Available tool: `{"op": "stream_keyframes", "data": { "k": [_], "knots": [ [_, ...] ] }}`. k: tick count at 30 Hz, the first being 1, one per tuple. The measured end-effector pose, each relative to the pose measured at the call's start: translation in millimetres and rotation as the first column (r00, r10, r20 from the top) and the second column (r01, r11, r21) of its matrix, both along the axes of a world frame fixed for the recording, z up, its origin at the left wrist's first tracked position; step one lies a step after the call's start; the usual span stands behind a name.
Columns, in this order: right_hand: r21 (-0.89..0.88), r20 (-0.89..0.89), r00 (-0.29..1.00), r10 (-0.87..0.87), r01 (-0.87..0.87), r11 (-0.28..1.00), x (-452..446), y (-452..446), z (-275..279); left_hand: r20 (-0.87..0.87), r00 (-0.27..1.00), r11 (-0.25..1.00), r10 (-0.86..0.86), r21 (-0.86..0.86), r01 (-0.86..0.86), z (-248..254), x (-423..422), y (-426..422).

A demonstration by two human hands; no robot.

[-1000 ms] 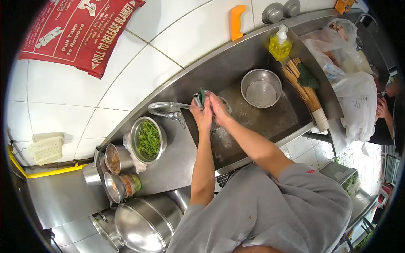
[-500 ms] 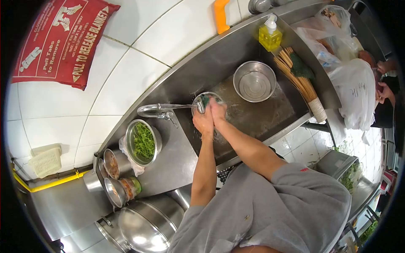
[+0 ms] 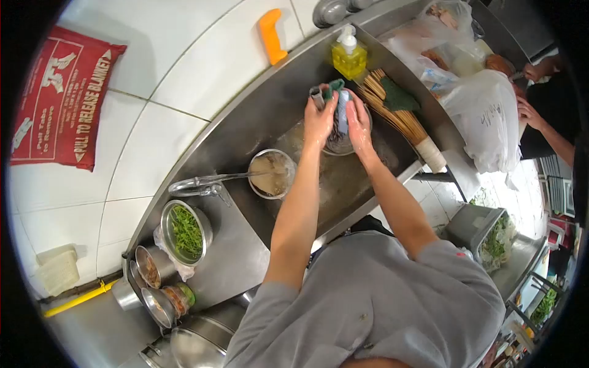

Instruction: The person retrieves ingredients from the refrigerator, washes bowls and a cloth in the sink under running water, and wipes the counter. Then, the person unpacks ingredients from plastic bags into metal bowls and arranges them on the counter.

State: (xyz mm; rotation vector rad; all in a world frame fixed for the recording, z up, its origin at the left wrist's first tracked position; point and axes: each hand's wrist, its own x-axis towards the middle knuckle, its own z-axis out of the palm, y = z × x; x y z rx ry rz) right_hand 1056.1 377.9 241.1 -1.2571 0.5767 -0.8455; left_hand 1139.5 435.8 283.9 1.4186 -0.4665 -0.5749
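My left hand (image 3: 320,124) is closed round a dark green scouring pad (image 3: 334,88) and a small metal piece whose kind I cannot make out. My right hand (image 3: 358,124), wet, has its fingers curved against a pale bluish block-like thing (image 3: 343,111) between the two hands; its kind is unclear. Dark strands show just below it. Both hands are over a round steel pot (image 3: 341,146), which they partly hide. To the left, a smaller steel bowl (image 3: 270,195) of cloudy water sits under the faucet (image 3: 211,180).
A yellow soap bottle (image 3: 350,56) and a bamboo brush (image 3: 399,119) lie along the sink's right side. Leafy greens fill a steel bowl (image 3: 207,230) on the left counter. Plastic bags (image 3: 475,122) are at the right, beside another person's hand (image 3: 532,113).
Both hands have left the bowl under the faucet and moved right, over the larger pot. They are farther apart, with the pad and pale thing now showing. The camera view has shifted.
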Motion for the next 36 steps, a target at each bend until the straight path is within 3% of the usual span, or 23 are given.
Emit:
{"op": "stream_keyframes", "data": {
  "k": [2, 5, 6, 9, 10, 12, 14, 16, 17, 18, 19, 20, 22, 23, 25, 27, 29, 30, 31, 33, 34, 35, 36],
  "knots": [
    [-0.160, -0.114, 0.993, 0.013, -0.031, 0.987, -1.4, -16.2, 0.9, -0.179, 0.982, 0.995, -0.059, -0.095, 0.042, -15.6, 9.1, -15.6],
    [0.063, -0.298, 0.948, 0.116, -0.102, 0.993, 13.7, -37.7, -66.2, -0.290, 0.954, 0.996, -0.074, 0.031, 0.086, -56.1, 16.7, -19.2],
    [0.070, -0.434, 0.894, 0.113, -0.091, 0.993, 9.3, -34.6, -50.4, -0.379, 0.923, 0.997, -0.060, 0.028, 0.077, -80.4, 20.3, -15.5],
    [-0.323, -0.480, 0.876, -0.050, -0.124, 0.938, -5.6, -32.3, -47.2, -0.180, 0.983, 0.951, -0.033, 0.298, 0.087, -78.6, 33.8, 37.2],
    [-0.309, -0.366, 0.927, -0.076, -0.044, 0.950, -8.2, -24.3, -35.5, 0.045, 0.996, 0.932, -0.082, 0.356, 0.061, -63.8, 39.2, 70.9],
    [-0.226, -0.315, 0.949, -0.018, -0.056, 0.973, -3.3, 1.7, -20.3, 0.351, 0.918, 0.765, -0.182, 0.637, -0.092, -88.7, 61.3, 145.4],
    [-0.200, -0.247, 0.962, 0.119, -0.171, 0.965, 17.4, 52.6, -19.5, 0.392, 0.803, 0.353, -0.449, 0.903, -0.243, -99.5, 52.1, 198.1],
    [-0.164, -0.294, 0.851, 0.436, -0.494, 0.854, 46.0, 106.7, 1.1, 0.585, 0.524, 0.323, -0.619, 0.798, -0.509, -143.2, 25.7, 239.5],
    [-0.189, -0.357, 0.782, 0.512, -0.597, 0.780, 63.6, 132.6, 10.2, 0.614, 0.512, 0.338, -0.601, 0.775, -0.534, -149.3, 24.7, 243.9],
    [-0.064, -0.446, 0.631, 0.635, -0.730, 0.680, 81.7, 152.6, 17.5, 0.642, 0.499, 0.352, -0.582, 0.752, -0.557, -155.3, 23.9, 248.1],
    [0.081, -0.510, 0.451, 0.733, -0.823, 0.563, 95.9, 169.2, 22.3, 0.621, 0.633, 0.393, -0.462, 0.783, -0.482, -156.3, 29.8, 244.6],
    [-0.064, -0.567, 0.456, 0.686, -0.855, 0.515, 109.6, 182.6, 18.7, 0.566, 0.754, 0.447, -0.332, 0.799, -0.403, -159.2, 34.4, 242.2],
    [-0.331, -0.663, 0.480, 0.575, -0.876, 0.351, 133.7, 200.2, 1.6, 0.520, 0.835, 0.690, -0.181, 0.672, -0.269, -148.8, 51.2, 252.8],
    [-0.288, -0.582, 0.490, 0.650, -0.871, 0.399, 128.2, 195.6, 12.1, 0.475, 0.873, 0.792, -0.109, 0.573, -0.212, -139.4, 53.7, 258.1],
    [-0.198, -0.394, 0.516, 0.761, -0.856, 0.478, 108.8, 161.8, 51.4, 0.472, 0.870, 0.771, -0.143, 0.604, -0.200, -90.7, 56.6, 251.1],
    [-0.356, -0.459, 0.560, 0.690, -0.827, 0.435, 106.7, 123.3, 6.9, 0.473, 0.857, 0.745, -0.205, 0.643, -0.177, -33.3, 53.8, 240.0],
    [-0.438, -0.700, 0.518, 0.492, -0.855, 0.277, 87.7, 117.2, -33.7, 0.469, 0.849, 0.770, -0.242, 0.625, -0.126, 5.0, 50.1, 230.7],
    [-0.363, -0.754, 0.458, 0.471, -0.888, 0.282, 80.4, 122.5, -27.8, 0.469, 0.841, 0.781, -0.269, 0.617, -0.095, 18.9, 48.9, 228.9],
    [-0.287, -0.804, 0.392, 0.448, -0.914, 0.286, 73.3, 127.7, -22.2, 0.397, 0.900, 0.852, -0.181, 0.521, -0.058, 36.3, 45.9, 229.5],
    [0.086, -0.746, 0.197, 0.636, -0.918, 0.386, 63.6, 147.2, 39.6, 0.202, 0.979, 0.954, -0.034, 0.299, -0.029, 60.0, 42.0, 235.8],
    [-0.077, -0.519, 0.470, 0.714, -0.858, 0.509, 69.0, 149.3, 13.3, -0.235, 0.970, 0.998, 0.068, 0.013, -0.067, 54.2, 44.4, 247.5],
    [-0.137, -0.530, 0.515, 0.673, -0.836, 0.532, 72.7, 149.1, 24.6, -0.376, 0.926, 0.944, 0.020, -0.298, -0.141, 46.2, 48.6, 254.0],
    [-0.198, -0.538, 0.562, 0.628, -0.808, 0.555, 79.2, 148.0, 37.3, -0.453, 0.889, 0.898, 0.059, -0.365, -0.246, 36.9, 46.1, 261.9]
  ]
}}
